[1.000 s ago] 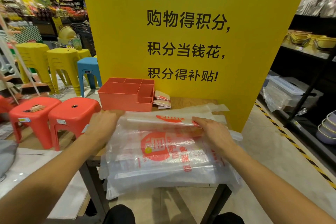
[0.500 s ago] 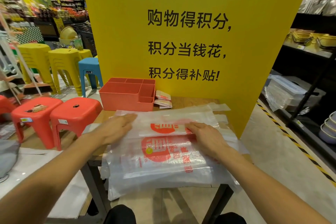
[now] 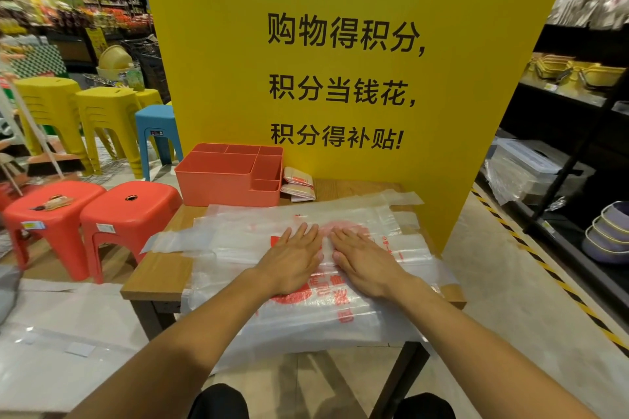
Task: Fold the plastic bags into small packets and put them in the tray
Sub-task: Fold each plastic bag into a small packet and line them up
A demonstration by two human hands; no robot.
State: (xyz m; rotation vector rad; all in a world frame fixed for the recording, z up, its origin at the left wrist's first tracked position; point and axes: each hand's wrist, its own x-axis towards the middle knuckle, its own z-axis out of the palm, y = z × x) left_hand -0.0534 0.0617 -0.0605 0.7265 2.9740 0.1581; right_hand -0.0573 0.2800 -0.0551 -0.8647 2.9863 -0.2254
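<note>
A stack of clear plastic bags with red print (image 3: 340,309) lies across a small wooden table (image 3: 160,275). The top bag (image 3: 238,235) is folded lengthwise into a long strip, its handles sticking out left and right. My left hand (image 3: 292,258) and my right hand (image 3: 366,258) lie flat side by side on the middle of that strip, fingers straight, pressing it down. The coral divided tray (image 3: 218,185) stands at the table's back left. Two or three folded packets (image 3: 299,184) lie just right of the tray, outside it.
A tall yellow sign panel (image 3: 340,85) rises right behind the table. Red stools (image 3: 126,214) stand to the left, yellow and blue stools farther back. Dark shelving with bowls and bins (image 3: 578,180) lines the right. More plastic sheeting (image 3: 61,343) lies at lower left.
Both hands came in from the bag's two ends to its middle and now press flat next to each other. The rolled-up far edge has been laid down into a flat fold.
</note>
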